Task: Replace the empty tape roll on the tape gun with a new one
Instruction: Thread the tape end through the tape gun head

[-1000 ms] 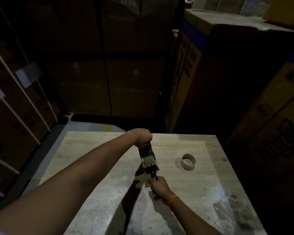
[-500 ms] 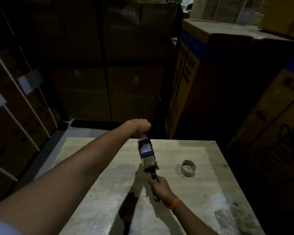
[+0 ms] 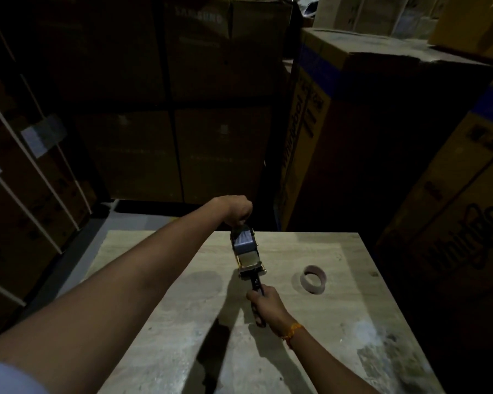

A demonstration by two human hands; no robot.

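I hold the tape gun above the middle of a pale wooden table. My right hand is closed around its dark handle. A shiny roll of tape sits in the gun's frame. My left hand is closed at the far end of the gun, pinching what looks like the loose end of the tape, pulled away from the roll. The empty cardboard tape core lies on the table to the right of the gun, apart from both hands.
Large cardboard appliance boxes stand close around the table at the back and right. Strapped boxes line the left side. A strip of grey floor shows left of the table. The room is dim.
My left hand has moved away from the gun's body toward the far side, drawing out a strip from the roll. My right hand has kept its grip on the handle.
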